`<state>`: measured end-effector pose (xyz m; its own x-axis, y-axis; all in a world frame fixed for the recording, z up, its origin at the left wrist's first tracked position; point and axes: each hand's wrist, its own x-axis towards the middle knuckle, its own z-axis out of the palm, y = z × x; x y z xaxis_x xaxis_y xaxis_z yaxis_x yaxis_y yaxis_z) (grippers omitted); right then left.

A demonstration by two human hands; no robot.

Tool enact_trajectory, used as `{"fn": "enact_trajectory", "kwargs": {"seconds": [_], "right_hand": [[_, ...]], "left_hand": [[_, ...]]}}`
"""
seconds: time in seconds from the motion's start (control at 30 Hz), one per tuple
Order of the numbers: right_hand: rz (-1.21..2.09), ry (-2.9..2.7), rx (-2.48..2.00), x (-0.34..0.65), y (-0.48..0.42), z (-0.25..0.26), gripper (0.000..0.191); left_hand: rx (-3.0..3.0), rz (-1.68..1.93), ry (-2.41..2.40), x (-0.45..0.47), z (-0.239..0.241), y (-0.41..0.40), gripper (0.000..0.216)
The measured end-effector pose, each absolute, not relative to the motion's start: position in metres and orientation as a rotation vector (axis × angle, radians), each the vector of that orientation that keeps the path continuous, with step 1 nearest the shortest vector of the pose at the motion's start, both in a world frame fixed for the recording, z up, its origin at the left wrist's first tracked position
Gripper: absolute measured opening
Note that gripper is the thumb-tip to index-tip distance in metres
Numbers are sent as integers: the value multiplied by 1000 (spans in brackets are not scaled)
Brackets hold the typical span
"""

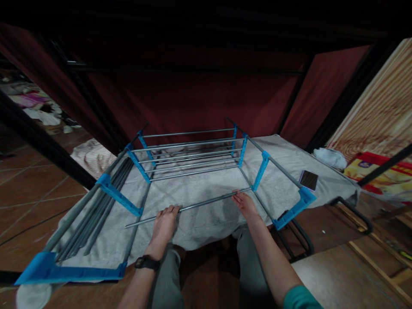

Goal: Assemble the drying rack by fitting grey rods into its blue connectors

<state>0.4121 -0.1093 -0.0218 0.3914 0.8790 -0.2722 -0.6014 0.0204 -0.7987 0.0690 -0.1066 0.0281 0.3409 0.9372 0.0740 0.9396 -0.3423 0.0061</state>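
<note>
A thin grey metal tube (206,201) runs crosswise in front of me, gripped by both hands. My left hand (166,223) is closed round it near its left end, which sticks out free past the frame's left rail. Nearer the other end, my right hand (243,202) holds the tube with its fingers. That right end meets a blue plastic bracket (260,171) on the rack; whether it sits in a hole I cannot tell. The rack lies on its side, with several grey tubes (193,156) joining the blue brackets at its far part. Another blue bracket (119,195) stands to the left.
Several loose grey tubes (96,210) lie bundled at left on the grey cloth (193,231). A small dark box (308,180) rests at right. Black metal posts (296,94) and a dark red curtain (199,98) stand behind. A red and yellow carton (380,171) is at far right.
</note>
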Motion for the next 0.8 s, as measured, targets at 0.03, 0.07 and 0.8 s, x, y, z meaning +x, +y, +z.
{"fn": "enact_trajectory", "kwargs": {"seconds": [0.03,0.07,0.8], "right_hand": [[1177,-329,-1024,413,-109,-23,16],[1171,-313,-1030,414,-108,-25,16],[1081,-222,-1093,421,-99,-43,16]], "left_hand": [[-2555,-92,-1781,68,27,-106,52],[-2567,-88,-1786,66,26,-105,51],[-2535,-100,-2007,65,20,-121,32]]}}
